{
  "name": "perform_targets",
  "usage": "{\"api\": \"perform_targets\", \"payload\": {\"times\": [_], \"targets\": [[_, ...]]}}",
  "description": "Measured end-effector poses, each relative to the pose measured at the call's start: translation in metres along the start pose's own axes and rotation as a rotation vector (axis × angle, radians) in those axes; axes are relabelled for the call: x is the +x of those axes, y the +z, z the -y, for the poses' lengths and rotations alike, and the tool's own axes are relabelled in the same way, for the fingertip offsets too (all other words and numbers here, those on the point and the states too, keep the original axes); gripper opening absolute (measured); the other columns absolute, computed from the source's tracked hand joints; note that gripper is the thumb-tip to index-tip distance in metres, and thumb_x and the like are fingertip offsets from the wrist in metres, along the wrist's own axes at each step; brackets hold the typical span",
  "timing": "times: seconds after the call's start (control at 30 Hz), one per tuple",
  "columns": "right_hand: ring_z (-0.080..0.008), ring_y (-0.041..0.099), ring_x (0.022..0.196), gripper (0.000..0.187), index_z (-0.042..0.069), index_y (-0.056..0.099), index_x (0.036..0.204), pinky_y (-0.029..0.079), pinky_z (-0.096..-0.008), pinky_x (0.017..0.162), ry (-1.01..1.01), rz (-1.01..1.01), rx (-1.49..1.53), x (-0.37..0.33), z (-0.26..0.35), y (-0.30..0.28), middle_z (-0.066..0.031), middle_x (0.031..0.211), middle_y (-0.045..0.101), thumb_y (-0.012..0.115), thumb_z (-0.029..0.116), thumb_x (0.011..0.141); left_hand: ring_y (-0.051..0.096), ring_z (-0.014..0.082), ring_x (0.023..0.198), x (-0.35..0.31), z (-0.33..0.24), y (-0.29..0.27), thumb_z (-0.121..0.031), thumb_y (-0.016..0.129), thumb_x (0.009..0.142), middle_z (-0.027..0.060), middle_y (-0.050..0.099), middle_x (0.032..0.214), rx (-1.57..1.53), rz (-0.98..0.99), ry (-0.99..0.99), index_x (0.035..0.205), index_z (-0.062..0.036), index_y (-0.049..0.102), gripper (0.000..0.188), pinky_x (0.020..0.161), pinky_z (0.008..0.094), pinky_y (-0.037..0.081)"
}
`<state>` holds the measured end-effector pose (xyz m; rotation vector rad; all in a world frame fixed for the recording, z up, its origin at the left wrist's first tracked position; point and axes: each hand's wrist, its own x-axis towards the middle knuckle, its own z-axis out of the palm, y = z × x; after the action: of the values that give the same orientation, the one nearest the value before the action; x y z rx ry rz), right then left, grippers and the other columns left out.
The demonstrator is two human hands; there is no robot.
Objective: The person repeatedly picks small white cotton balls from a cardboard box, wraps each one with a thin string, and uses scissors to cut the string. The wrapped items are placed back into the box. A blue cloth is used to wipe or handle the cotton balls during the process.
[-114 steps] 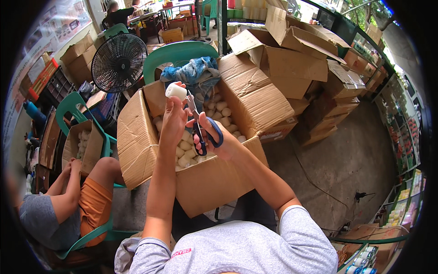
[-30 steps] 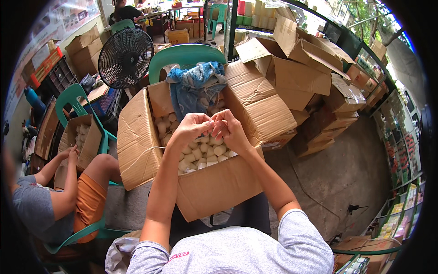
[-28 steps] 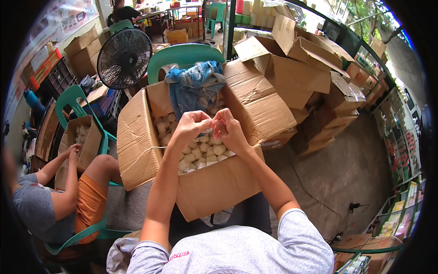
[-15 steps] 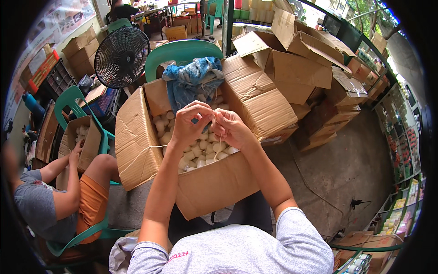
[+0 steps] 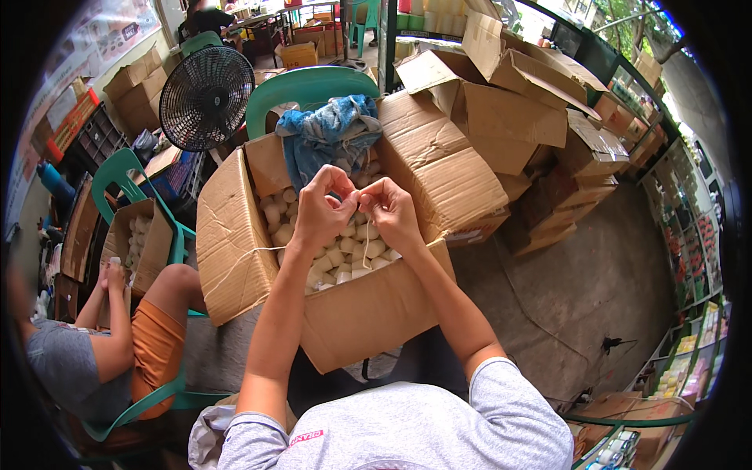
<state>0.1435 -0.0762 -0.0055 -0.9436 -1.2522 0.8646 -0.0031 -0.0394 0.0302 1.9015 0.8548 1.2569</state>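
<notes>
Over an open cardboard box [image 5: 368,315] my two hands meet at the fingertips. My left hand [image 5: 321,210] is closed in a pinch, with its thumb and index finger at the upper end of a thin white string [image 5: 366,249]. Closed too, my right hand [image 5: 389,213] pinches the same string, which hangs down below it. Exactly what sits between the fingertips is too small to make out. Under the hands, the box holds many short whitish candle-like cylinders [image 5: 335,257]. A blue and grey cloth [image 5: 329,133] lies over the box's far side.
Another string [image 5: 243,265] runs across the left flap. A green chair [image 5: 309,84] stands behind the box, with a black fan [image 5: 207,98] to its left. At the left a seated person [image 5: 86,352] handles a whitish piece beside a smaller box [image 5: 149,251]. Stacked cartons [image 5: 509,117] stand right.
My hands have shifted slightly, and the fingers of my right hand are more bent. The hanging string has moved a little left. The person at the left has lifted a whitish piece from the smaller box.
</notes>
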Motion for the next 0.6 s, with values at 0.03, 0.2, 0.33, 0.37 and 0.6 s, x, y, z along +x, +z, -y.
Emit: {"api": "perform_targets", "payload": {"times": [0.03,0.2,0.33,0.37,0.6], "targets": [[-0.0022,0.050,0.064,0.007,0.003,0.058,0.092,0.040,-0.0183,0.055,0.049,0.004,0.011,0.000,0.004,0.000,0.0006,0.073,0.059,0.058,0.009,0.095,0.060,0.0063,0.073,0.000,0.001,0.000,0.000,0.070,0.080,-0.0023,0.064,0.081,0.022,0.004,0.048,0.084,-0.0065,0.063,0.010,0.056,0.0220,0.046],[-0.0059,0.052,0.066,0.006,0.001,0.057,0.093,0.044,-0.0211,0.062,0.164,-0.046,0.103,-0.004,0.009,-0.001,-0.0013,0.076,0.059,0.054,0.005,0.096,0.063,0.0119,0.075,0.002,0.004,0.001,-0.002,0.072,0.079,0.0022,0.066,0.086,0.161,-0.007,0.368,0.086,-0.0046,0.063,0.011,0.060,0.0250,0.049],[-0.0071,0.053,0.065,0.007,0.000,0.057,0.091,0.045,-0.0225,0.063,0.024,-0.115,0.004,-0.005,0.005,0.001,-0.0023,0.075,0.059,0.054,0.005,0.095,0.062,0.0177,0.077,0.001,0.000,0.002,-0.002,0.068,0.082,0.0054,0.064,0.085,0.139,0.011,0.339,0.087,-0.0036,0.062,0.008,0.062,0.0283,0.050],[-0.0070,0.053,0.065,0.008,0.000,0.057,0.091,0.045,-0.0223,0.063,0.012,-0.111,-0.035,-0.006,0.005,0.001,-0.0024,0.075,0.059,0.055,0.005,0.095,0.062,0.0193,0.077,0.001,-0.003,0.002,-0.002,0.066,0.084,0.0060,0.063,0.084,0.118,0.024,0.296,0.088,-0.0034,0.062,0.006,0.063,0.0293,0.050],[-0.0067,0.052,0.064,0.007,0.001,0.055,0.090,0.043,-0.0228,0.060,0.023,-0.057,-0.186,-0.005,0.013,0.007,-0.0013,0.072,0.057,0.050,0.003,0.095,0.058,0.0225,0.074,-0.001,0.000,-0.001,-0.008,0.059,0.090,0.0119,0.059,0.084,0.133,0.081,0.082,0.093,-0.0005,0.054,0.010,0.061,0.0317,0.048]]}}
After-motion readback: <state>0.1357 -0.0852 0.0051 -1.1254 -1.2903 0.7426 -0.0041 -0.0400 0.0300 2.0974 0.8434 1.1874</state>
